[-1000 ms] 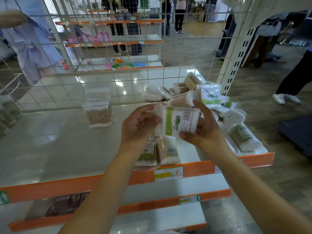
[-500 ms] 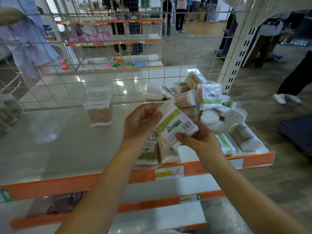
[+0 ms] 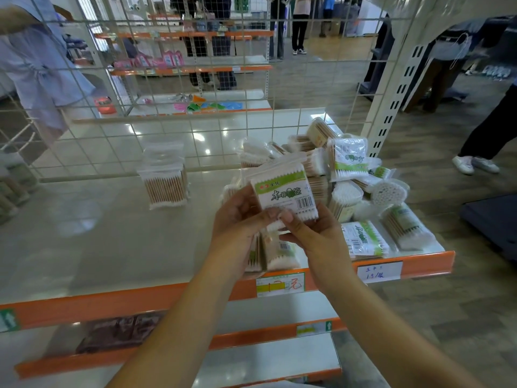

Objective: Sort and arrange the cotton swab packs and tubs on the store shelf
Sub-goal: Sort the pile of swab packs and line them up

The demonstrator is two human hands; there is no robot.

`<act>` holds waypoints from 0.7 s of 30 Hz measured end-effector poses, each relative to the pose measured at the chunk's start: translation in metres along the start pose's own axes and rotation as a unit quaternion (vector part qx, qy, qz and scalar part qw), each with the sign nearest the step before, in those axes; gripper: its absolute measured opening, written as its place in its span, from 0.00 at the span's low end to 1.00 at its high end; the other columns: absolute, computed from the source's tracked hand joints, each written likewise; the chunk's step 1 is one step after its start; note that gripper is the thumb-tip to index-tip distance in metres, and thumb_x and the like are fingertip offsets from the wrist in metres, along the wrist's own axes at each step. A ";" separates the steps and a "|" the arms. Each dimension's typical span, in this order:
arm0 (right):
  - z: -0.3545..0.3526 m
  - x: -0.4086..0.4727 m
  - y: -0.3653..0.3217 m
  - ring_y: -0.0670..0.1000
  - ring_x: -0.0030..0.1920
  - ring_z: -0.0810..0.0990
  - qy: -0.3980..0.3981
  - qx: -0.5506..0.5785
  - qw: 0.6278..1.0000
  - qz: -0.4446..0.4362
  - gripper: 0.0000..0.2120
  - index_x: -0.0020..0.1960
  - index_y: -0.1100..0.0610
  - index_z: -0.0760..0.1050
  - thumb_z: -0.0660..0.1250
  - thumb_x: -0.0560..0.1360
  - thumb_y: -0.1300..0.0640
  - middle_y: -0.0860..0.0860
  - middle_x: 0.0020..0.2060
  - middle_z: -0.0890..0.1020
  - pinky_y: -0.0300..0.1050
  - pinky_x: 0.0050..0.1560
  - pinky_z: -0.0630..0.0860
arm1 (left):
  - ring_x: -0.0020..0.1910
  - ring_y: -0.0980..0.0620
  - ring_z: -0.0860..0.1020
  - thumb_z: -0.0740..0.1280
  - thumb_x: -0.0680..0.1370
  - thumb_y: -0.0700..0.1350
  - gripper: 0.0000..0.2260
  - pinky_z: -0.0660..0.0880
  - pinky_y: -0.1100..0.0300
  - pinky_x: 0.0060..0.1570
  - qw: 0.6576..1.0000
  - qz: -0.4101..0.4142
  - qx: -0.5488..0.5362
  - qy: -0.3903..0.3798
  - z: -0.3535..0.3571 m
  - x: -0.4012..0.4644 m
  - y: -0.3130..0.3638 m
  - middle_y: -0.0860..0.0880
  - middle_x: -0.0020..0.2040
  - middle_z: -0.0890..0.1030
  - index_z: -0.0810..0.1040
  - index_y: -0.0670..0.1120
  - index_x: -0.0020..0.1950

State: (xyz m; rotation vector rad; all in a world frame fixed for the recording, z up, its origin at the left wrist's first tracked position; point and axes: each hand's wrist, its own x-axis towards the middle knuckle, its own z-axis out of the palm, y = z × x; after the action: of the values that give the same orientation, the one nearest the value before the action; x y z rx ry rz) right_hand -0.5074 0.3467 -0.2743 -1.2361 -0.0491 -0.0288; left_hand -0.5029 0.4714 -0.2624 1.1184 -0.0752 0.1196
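Swab pack (image 3: 284,193), pinched only at its lower edge by both hands' fingers (image 3: 288,215), could slip onto the packs (image 3: 275,252) standing below.

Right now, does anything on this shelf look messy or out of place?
Yes. The heap of swab packs and tubs at the shelf's right end is jumbled, packs tilted and overlapping, one round tub on its side. By contrast, the lone pack at the back stands upright.

The shelf (image 3: 84,247) offers open surface along its left and centre. A jumbled swab pile (image 3: 349,175) blocks the right end; a wire grid (image 3: 195,130) closes the rear edge.
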 end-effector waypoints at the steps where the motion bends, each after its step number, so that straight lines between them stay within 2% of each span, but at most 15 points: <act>1: 0.000 0.000 0.002 0.55 0.48 0.81 0.014 -0.029 0.999 -0.018 0.22 0.55 0.60 0.73 0.75 0.65 0.55 0.55 0.46 0.82 0.45 0.44 0.80 | 0.48 0.47 0.82 0.73 0.61 0.33 0.21 0.78 0.59 0.45 1.000 0.003 0.008 0.010 0.000 0.000 0.001 0.45 0.45 0.84 0.79 0.44 0.52; 3: -0.003 -0.002 0.002 0.51 0.51 0.78 0.066 -0.142 0.981 -0.116 0.19 0.53 0.50 0.71 0.73 0.66 0.48 0.52 0.50 0.79 0.44 0.50 0.76 | 0.50 0.45 0.81 0.72 0.62 0.34 0.20 0.78 0.57 0.46 0.999 0.010 0.034 0.030 -0.001 -0.001 0.002 0.44 0.46 0.83 0.79 0.45 0.52; 5: -0.006 -0.003 -0.004 0.47 0.50 0.74 0.095 -0.269 0.923 -0.259 0.12 0.50 0.46 0.68 0.66 0.69 0.48 0.48 0.49 0.74 0.37 0.50 0.71 | 0.48 0.47 0.81 0.72 0.65 0.30 0.19 0.78 0.57 0.45 0.996 0.014 0.073 0.053 -0.001 -0.001 0.003 0.45 0.46 0.83 0.78 0.45 0.52; 7: -0.007 -0.003 -0.008 0.45 0.49 0.72 0.060 -0.339 0.880 -0.329 0.12 0.54 0.51 0.70 0.63 0.71 0.52 0.47 0.49 0.73 0.32 0.50 0.69 | 0.44 0.51 0.82 0.71 0.67 0.28 0.19 0.78 0.60 0.43 0.991 0.023 0.117 0.065 0.001 -0.001 0.003 0.48 0.43 0.83 0.78 0.45 0.52; 9: -0.003 -0.003 -0.013 0.43 0.48 0.73 0.023 -0.382 0.868 -0.318 0.17 0.56 0.58 0.73 0.61 0.72 0.51 0.49 0.50 0.74 0.28 0.49 0.68 | 0.42 0.53 0.82 0.72 0.67 0.29 0.18 0.77 0.63 0.41 0.985 0.046 0.154 0.063 0.005 -0.004 0.003 0.49 0.42 0.83 0.78 0.47 0.51; 11: 0.002 -0.002 -0.017 0.42 0.48 0.74 0.004 -0.406 0.872 -0.275 0.20 0.58 0.59 0.74 0.61 0.72 0.47 0.47 0.50 0.75 0.27 0.47 0.69 | 0.43 0.53 0.82 0.73 0.68 0.32 0.18 0.77 0.61 0.43 0.972 0.084 0.209 0.068 0.008 -0.006 0.001 0.49 0.44 0.83 0.78 0.52 0.50; 14: 0.006 -0.003 -0.026 0.38 0.44 0.76 -0.005 -0.401 0.892 -0.208 0.23 0.61 0.54 0.74 0.62 0.71 0.44 0.41 0.48 0.75 0.30 0.43 0.72 | 0.44 0.55 0.80 0.73 0.69 0.43 0.15 0.77 0.61 0.45 0.935 0.159 0.308 0.076 0.011 -0.011 0.000 0.51 0.46 0.81 0.76 0.57 0.51; 17: 0.009 -0.006 -0.036 0.37 0.44 0.78 -0.008 -0.333 0.928 -0.167 0.24 0.60 0.52 0.74 0.66 0.70 0.39 0.38 0.45 0.76 0.29 0.40 0.73 | 0.46 0.57 0.78 0.68 0.71 0.49 0.15 0.76 0.62 0.48 0.892 0.228 0.385 0.059 0.014 -0.016 -0.002 0.54 0.48 0.78 0.77 0.51 0.57; 21: 0.011 -0.010 -0.045 0.40 0.43 0.81 -0.045 -0.226 0.965 -0.127 0.19 0.53 0.50 0.74 0.67 0.65 0.44 0.44 0.44 0.81 0.32 0.40 0.75 | 0.47 0.63 0.75 0.67 0.72 0.45 0.16 0.72 0.72 0.49 0.862 0.288 0.416 0.026 0.017 -0.020 -0.001 0.53 0.51 0.74 0.77 0.44 0.59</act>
State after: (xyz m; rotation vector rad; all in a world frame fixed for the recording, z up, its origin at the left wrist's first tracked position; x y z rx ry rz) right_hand -0.5194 0.3420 -0.2292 -1.6812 -0.2949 -0.2168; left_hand -0.5224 0.4547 -0.2588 1.9325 -0.3349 0.7780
